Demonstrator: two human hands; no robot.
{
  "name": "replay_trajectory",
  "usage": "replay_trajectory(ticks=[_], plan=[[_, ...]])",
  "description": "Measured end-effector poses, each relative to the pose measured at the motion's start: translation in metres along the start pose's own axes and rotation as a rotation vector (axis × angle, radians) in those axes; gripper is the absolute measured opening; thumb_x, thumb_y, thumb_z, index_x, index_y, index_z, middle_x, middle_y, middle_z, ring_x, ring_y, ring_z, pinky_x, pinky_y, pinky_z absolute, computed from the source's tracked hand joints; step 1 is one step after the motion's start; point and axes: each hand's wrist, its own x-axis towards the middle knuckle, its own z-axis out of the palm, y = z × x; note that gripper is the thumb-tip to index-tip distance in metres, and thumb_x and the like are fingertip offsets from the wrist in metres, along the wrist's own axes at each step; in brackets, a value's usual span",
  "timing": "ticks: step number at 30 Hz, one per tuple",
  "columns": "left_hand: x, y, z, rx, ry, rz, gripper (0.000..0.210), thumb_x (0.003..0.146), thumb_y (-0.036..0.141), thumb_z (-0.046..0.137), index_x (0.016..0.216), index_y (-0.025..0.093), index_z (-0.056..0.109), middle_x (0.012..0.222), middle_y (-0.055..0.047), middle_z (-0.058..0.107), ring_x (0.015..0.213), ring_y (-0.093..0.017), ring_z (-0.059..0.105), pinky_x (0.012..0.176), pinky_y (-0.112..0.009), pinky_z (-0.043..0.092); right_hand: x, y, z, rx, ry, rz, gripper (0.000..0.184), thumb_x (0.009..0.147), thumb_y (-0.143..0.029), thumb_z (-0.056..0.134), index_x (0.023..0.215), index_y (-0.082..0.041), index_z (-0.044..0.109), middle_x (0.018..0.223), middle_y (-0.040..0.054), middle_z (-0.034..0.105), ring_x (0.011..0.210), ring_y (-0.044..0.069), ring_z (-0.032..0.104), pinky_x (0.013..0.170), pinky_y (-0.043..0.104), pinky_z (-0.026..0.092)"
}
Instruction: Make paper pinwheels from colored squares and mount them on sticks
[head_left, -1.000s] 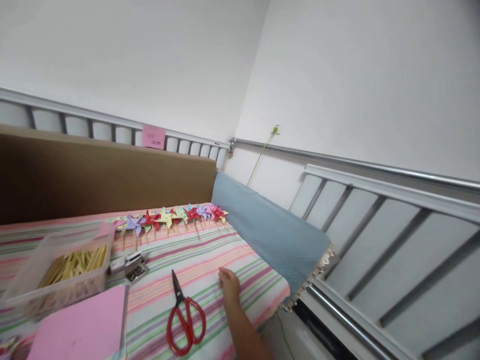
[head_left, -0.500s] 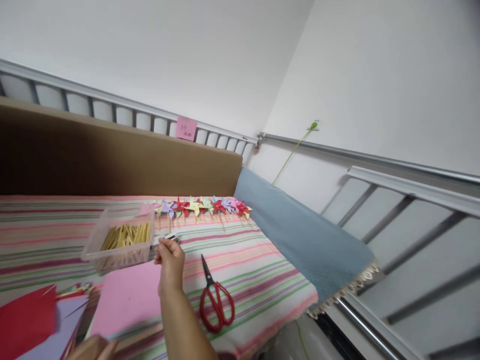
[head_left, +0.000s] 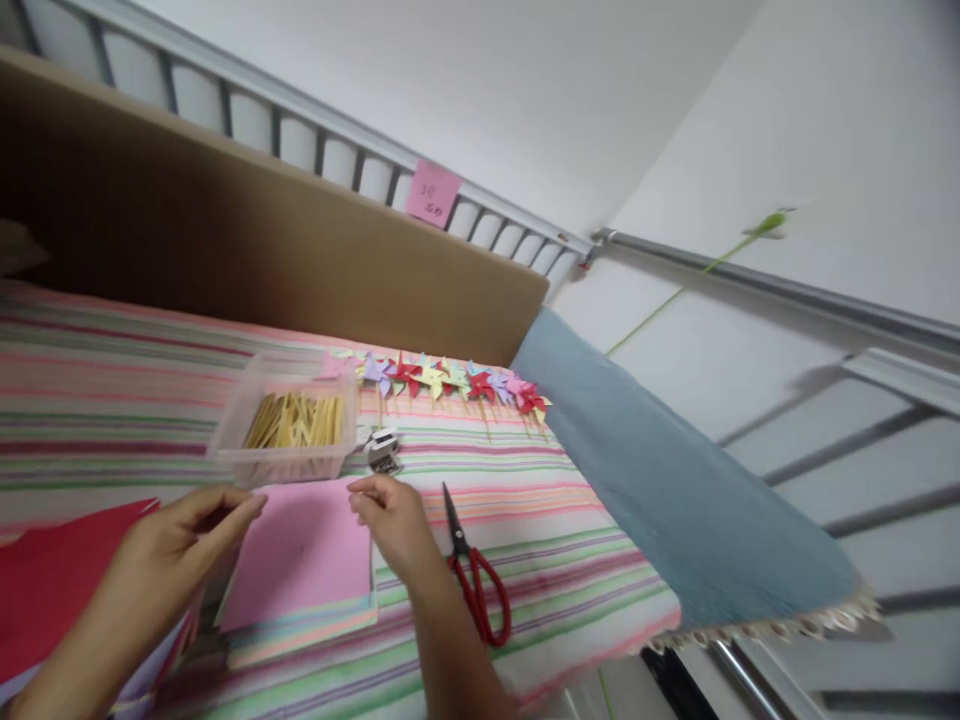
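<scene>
A square pink sheet of paper [head_left: 300, 560] lies on top of a stack of coloured sheets [head_left: 330, 625]. My left hand [head_left: 176, 550] is over its upper left corner, thumb and forefinger drawn together. At the upper right corner is my right hand [head_left: 394, 520], its fingers closed in a pinch. Whatever is between the fingertips of either hand is too small or hidden to make out. A small open box [head_left: 385, 455] with tiny dark contents stands just beyond my right hand. Red-handled scissors [head_left: 476, 590] lie to the right of my right forearm.
Behind the stack stands a clear plastic tub [head_left: 289, 465] of wooden sticks [head_left: 300, 420]. Several paper pinwheels [head_left: 431, 378] lie in a row at the back. Red paper [head_left: 67, 580] is at the left. A brown board [head_left: 300, 240] and railing [head_left: 300, 140] bound the far side.
My left hand has come up from the bottom edge to the pink sheet's corner. My right hand has moved from the small box to the sheet. The camera view has turned and tilted.
</scene>
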Motion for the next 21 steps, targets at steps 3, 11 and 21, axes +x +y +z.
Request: replay_trajectory(ticks=[3, 11, 21], plan=[[0.002, 0.002, -0.013, -0.029, -0.023, -0.05, 0.027, 0.067, 0.052, 0.063, 0.065, 0.025, 0.068, 0.066, -0.001, 0.07, 0.067, -0.023, 0.064, 0.062, -0.029, 0.051, 0.0, 0.007, -0.003, -0.145, -0.09, -0.008, 0.02, 0.072, -0.019, 0.065, 0.089, -0.018, 0.075, 0.069, 0.0005, 0.066, 0.064, 0.015, 0.059, 0.064, 0.026, 0.044], [0.006, -0.028, -0.018, -0.055, -0.001, -0.099, 0.022, 0.069, 0.046, 0.063, 0.074, 0.026, 0.068, 0.076, -0.004, 0.072, 0.077, -0.026, 0.064, 0.073, -0.035, 0.048, -0.002, 0.014, 0.0, -0.351, -0.167, -0.025, 0.024, 0.077, -0.017, 0.063, 0.099, -0.016, 0.072, 0.085, 0.0054, 0.07, 0.078, 0.018, 0.065, 0.072, 0.028, 0.048], [0.002, -0.039, -0.02, -0.023, -0.04, -0.089, 0.022, 0.072, 0.045, 0.063, 0.078, 0.025, 0.067, 0.079, -0.002, 0.071, 0.078, -0.023, 0.064, 0.073, -0.032, 0.047, -0.01, 0.01, 0.018, -0.522, -0.291, -0.15, 0.032, 0.072, -0.011, 0.072, 0.103, -0.017, 0.073, 0.112, 0.0105, 0.066, 0.108, 0.025, 0.059, 0.096, 0.036, 0.044]])
